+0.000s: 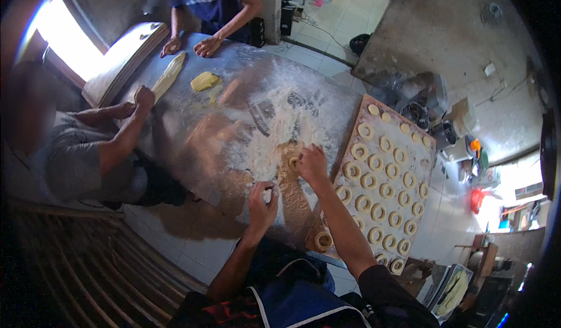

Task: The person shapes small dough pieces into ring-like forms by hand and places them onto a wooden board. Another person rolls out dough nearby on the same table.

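- Dough ring (293, 164): lies on the floured table (251, 65), near the edge closest to the person and left of the board (422, 161).
- Right hand (312, 163): reaches over the dough ring from its right, fingers bent and in contact with it; whether they grip it or merely press cannot be told.
- Left hand (263, 206): at the near table edge, lower left of the dough ring and apart from it; fingers curled closed about a small whitish piece (267, 195), its kind unclear.
- Flour (274, 147): spread white around and beyond the dough ring, tan-looking in the strip directly beneath it.
- Board: lies slantwise at the table's right side, bearing many pale rings (378, 213) in uneven rows; a few smaller rounds sit toward its far end.
- Yellow dough lump (204, 81): on the table's far part, untouched by any hand.
- Long dough strip (170, 74): at the far left, under the hands of a co-worker (105, 147).
- Second co-worker (216, 7): at the far edge, both hands at the tabletop.
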